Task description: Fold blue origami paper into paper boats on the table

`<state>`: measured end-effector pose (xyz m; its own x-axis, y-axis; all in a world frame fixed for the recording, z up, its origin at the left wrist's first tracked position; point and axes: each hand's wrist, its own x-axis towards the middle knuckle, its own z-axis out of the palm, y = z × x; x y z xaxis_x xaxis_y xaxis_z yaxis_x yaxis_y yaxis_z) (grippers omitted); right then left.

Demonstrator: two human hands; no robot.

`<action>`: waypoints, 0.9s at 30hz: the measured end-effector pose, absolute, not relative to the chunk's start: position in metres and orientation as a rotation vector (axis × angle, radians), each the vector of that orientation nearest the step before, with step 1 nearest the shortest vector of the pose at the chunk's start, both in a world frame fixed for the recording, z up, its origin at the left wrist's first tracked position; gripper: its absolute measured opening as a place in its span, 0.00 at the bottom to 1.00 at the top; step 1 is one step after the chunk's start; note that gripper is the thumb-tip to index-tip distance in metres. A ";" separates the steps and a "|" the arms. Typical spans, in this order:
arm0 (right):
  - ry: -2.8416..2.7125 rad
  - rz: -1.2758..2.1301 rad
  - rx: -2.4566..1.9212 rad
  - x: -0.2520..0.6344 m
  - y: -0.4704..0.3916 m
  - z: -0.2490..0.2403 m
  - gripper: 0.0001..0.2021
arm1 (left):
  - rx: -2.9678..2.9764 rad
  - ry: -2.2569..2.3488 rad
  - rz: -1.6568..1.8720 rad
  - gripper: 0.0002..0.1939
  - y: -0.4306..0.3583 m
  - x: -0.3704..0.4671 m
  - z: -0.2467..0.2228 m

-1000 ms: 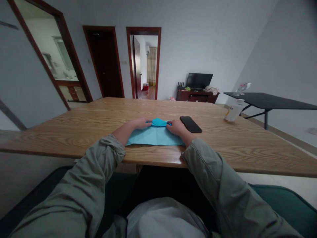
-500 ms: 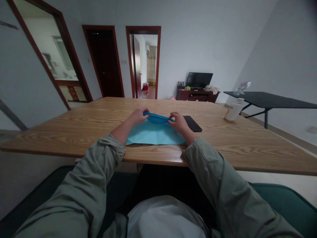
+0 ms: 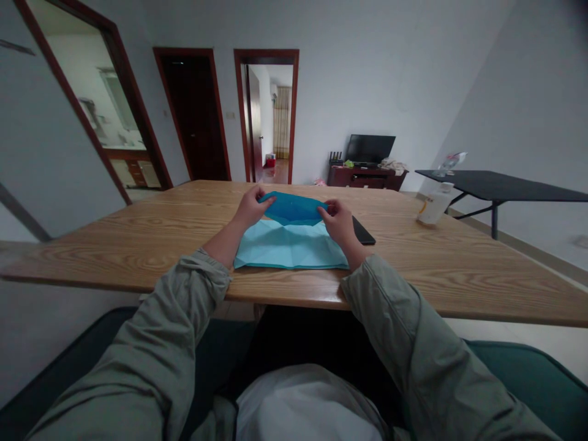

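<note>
A light blue sheet [image 3: 291, 248] with creases lies near the table's front edge, and its far part, a darker blue flap [image 3: 294, 207], is raised off the table. My left hand [image 3: 252, 206] pinches the flap's left corner between thumb and fingers. At the right corner, my right hand [image 3: 337, 217] pinches the same flap. Whether the flap and the sheet are one piece cannot be made out.
On the wooden table [image 3: 160, 245], a dark flat object [image 3: 364, 233] lies partly behind my right hand. A whitish translucent container [image 3: 434, 205] stands at the right. Beyond it is a black folding table [image 3: 514, 185] with a clear bottle [image 3: 450, 163].
Both hands have lifted the far blue edge higher and slightly away. More of the darker blue flap shows between them, and my right hand now covers more of the dark flat object.
</note>
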<state>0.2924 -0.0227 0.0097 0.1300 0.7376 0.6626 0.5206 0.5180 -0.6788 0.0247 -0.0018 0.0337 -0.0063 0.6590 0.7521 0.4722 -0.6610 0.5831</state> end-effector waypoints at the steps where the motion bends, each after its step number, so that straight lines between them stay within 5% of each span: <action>1: -1.512 0.207 -1.124 0.293 -0.024 0.011 0.17 | 2.082 1.197 1.743 0.13 -0.002 0.025 0.034; 6: -1.351 0.282 -1.138 0.291 -0.023 0.013 0.23 | 2.002 1.137 1.746 0.12 -0.006 0.032 0.037; 13: -1.181 1.111 -1.151 0.281 -0.018 0.005 0.13 | 2.022 1.000 1.750 0.13 -0.009 0.046 0.032; 27: -1.168 1.378 -0.924 0.276 -0.028 0.009 0.13 | 1.805 0.912 1.533 0.16 -0.013 0.049 0.027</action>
<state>0.2757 -0.0277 0.0088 -0.1430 0.9872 0.0705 -0.2314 0.0359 -0.9722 0.0487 -0.0125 0.0274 0.0992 0.8091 0.5792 0.1232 -0.5876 0.7997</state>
